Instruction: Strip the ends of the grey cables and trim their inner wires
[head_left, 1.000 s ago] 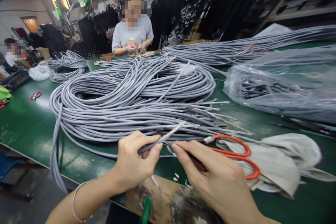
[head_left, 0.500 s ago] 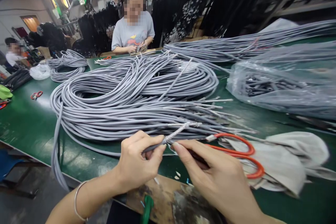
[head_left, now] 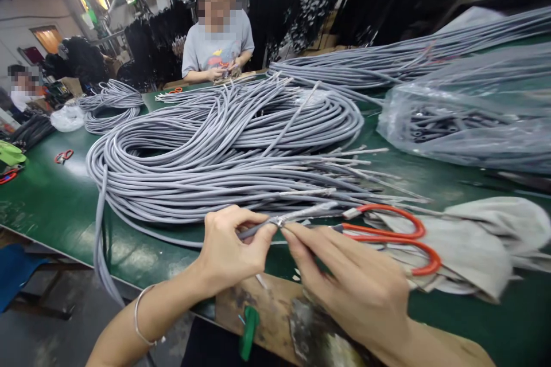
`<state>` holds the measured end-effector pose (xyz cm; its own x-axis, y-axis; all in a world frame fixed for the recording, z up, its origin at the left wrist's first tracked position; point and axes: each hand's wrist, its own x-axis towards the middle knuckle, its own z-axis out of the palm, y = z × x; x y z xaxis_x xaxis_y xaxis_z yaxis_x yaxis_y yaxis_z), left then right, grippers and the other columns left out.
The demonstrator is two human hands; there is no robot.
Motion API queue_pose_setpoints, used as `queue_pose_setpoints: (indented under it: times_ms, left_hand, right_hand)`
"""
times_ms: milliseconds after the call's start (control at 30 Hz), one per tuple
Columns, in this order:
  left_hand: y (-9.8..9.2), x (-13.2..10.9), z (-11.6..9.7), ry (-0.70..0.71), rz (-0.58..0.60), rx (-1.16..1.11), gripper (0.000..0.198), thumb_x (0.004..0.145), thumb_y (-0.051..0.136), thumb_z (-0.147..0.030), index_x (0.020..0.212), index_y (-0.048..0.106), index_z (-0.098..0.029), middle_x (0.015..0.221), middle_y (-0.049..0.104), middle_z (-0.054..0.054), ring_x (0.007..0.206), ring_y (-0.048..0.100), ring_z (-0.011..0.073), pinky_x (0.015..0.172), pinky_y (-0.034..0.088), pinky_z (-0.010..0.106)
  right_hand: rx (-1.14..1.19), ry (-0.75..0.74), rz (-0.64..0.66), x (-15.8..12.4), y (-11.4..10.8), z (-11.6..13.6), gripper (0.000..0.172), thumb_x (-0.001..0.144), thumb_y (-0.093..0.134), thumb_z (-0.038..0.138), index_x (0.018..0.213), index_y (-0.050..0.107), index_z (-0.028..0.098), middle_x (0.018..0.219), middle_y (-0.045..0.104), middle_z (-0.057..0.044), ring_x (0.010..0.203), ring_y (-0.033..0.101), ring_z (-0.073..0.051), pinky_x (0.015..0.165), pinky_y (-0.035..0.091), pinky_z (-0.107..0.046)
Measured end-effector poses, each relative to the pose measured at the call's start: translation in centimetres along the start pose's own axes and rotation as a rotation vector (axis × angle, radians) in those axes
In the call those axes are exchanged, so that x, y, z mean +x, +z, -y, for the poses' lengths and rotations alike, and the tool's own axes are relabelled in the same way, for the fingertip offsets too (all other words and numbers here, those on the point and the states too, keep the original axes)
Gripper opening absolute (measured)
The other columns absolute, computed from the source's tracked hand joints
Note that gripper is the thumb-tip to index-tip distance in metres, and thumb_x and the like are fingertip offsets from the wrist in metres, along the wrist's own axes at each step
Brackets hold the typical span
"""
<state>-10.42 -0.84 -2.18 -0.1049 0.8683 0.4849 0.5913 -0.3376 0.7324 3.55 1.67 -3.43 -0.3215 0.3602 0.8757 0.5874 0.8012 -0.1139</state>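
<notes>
My left hand (head_left: 230, 249) pinches the end of a grey cable (head_left: 253, 230) just behind its stripped, silvery tip (head_left: 301, 215). My right hand (head_left: 348, 281) meets it from the right, fingertips pressed on the bared tip at the same spot. Both hands hover over the near edge of the green table (head_left: 51, 200). Red-handled scissors (head_left: 391, 238) lie just right of my right hand. A big coil of grey cables (head_left: 224, 149) fills the table behind my hands, its stripped ends fanning out to the right.
A grey cloth (head_left: 486, 241) lies under the scissors. A clear plastic bag (head_left: 469, 120) of dark parts sits at right. A person in a grey shirt (head_left: 217, 49) works across the table. Smaller coil (head_left: 109, 106) and small red scissors (head_left: 63, 156) lie far left.
The stripped tip has dropped from pointing up to lying nearly level. My hands have stayed together on the cable end, and the view has tilted slightly downward.
</notes>
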Motion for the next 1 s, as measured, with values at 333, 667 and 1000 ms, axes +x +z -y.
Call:
queue_pose_setpoints:
  times_ms: [333,667,1000]
  left_hand:
    - [-0.1,-0.1,-0.2,0.174,-0.028,0.170,0.012,0.074,0.056,-0.011,0.067,0.066,-0.011,0.055,0.058,0.002,0.046,0.049,0.0086,0.041,0.039,0.017]
    - [-0.5,0.9,1.1,0.020,-0.005,0.207,0.013,0.072,0.058,-0.012,0.063,0.067,-0.013,0.056,0.064,0.004,0.049,0.052,0.0111,0.048,0.040,0.022]
    - [-0.7,0.4,-0.2,-0.036,-0.069,-0.076,0.013,0.074,0.063,-0.022,0.070,0.071,-0.012,0.059,0.064,0.004,0.050,0.051,0.0103,0.045,0.038,0.020]
  right_hand:
    - [0.038,-0.035,-0.024,-0.1,0.3,-0.4,0.009,0.087,0.052,0.012,0.082,0.058,0.016,0.059,0.064,-0.001,0.049,0.059,-0.012,0.049,0.043,-0.024]
    - [0.267,-0.199,-0.001,0.4,-0.7,1.5,0.030,0.092,0.037,0.012,0.071,0.056,0.022,0.043,0.047,0.006,0.037,0.046,-0.009,0.041,0.037,-0.022]
    - [0.051,0.064,-0.055,1.1,-0.7,-1.1,0.011,0.087,0.052,0.013,0.079,0.057,0.018,0.062,0.063,0.000,0.052,0.060,-0.011,0.052,0.046,-0.022]
